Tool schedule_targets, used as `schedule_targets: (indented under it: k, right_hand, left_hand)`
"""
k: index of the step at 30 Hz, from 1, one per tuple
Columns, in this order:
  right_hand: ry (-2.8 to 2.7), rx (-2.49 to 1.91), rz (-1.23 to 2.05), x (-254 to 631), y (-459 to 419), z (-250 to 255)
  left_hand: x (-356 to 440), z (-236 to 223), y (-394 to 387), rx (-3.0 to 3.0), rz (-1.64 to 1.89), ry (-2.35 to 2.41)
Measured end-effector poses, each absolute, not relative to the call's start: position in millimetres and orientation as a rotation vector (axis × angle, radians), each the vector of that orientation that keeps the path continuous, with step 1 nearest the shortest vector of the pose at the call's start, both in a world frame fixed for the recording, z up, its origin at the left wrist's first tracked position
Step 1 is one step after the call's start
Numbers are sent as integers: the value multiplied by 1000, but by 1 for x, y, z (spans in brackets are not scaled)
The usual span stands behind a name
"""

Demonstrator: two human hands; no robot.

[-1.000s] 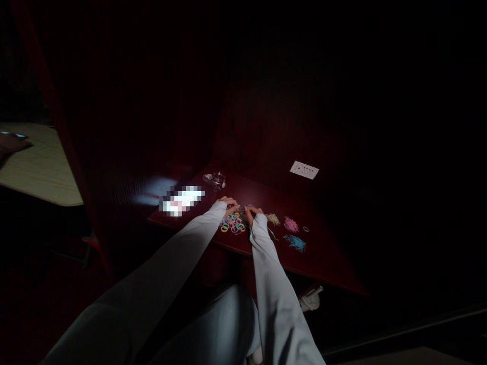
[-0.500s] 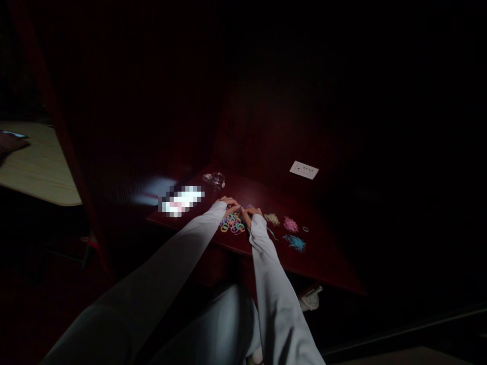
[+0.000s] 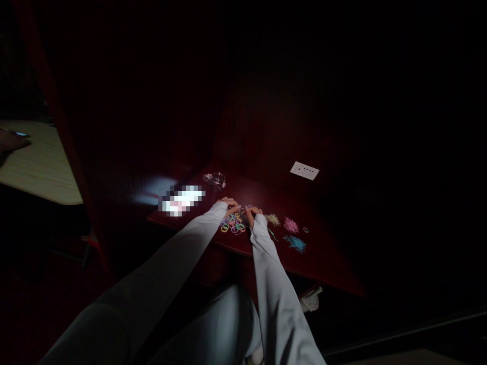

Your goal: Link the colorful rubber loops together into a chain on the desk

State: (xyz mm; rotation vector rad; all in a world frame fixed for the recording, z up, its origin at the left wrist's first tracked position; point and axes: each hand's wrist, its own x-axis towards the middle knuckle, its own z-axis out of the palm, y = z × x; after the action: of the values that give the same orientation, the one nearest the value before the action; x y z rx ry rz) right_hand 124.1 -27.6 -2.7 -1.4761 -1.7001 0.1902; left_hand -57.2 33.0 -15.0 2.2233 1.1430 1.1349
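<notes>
My left hand (image 3: pixel 231 204) is closed in a pinch above a pile of small multicoloured elastic hair ties (image 3: pixel 233 224). Facing it, my right hand (image 3: pixel 251 212) pinches too, its fingertips a short way from the left ones. A small pale piece shows between the fingertips, too tiny and dim to name. Right of my right hand lie a beige heap of thin strands (image 3: pixel 273 220), a pink heap (image 3: pixel 291 224) and a blue heap (image 3: pixel 296 244). A green strip (image 3: pixel 272 233) rests near my right wrist.
The dark red table (image 3: pixel 319 263) meets walls at the back and left. A bright, pixelated screen (image 3: pixel 182 200) lies at left, with a clear container (image 3: pixel 218 180) behind it. A single pale ring (image 3: pixel 306 230) sits at right. A socket panel (image 3: pixel 305 171) is on the wall. Another person's hand (image 3: pixel 13 141) is far left.
My right hand has shifted slightly right, widening the space between the two sets of fingertips. The heaps on the table look the same.
</notes>
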Motion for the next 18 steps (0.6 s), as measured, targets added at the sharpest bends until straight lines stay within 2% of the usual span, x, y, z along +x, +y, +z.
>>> schedule_targets:
  k: [10, 18]
  right_hand:
    - [-1690, -1450, 168, 123, -27, -2]
    - [-1331, -1750, -22, 135, -27, 1]
  left_hand:
    - [-58, -9, 28, 2249, 1078, 1159]
    - [-61, 2, 26, 2185, 1051, 1201]
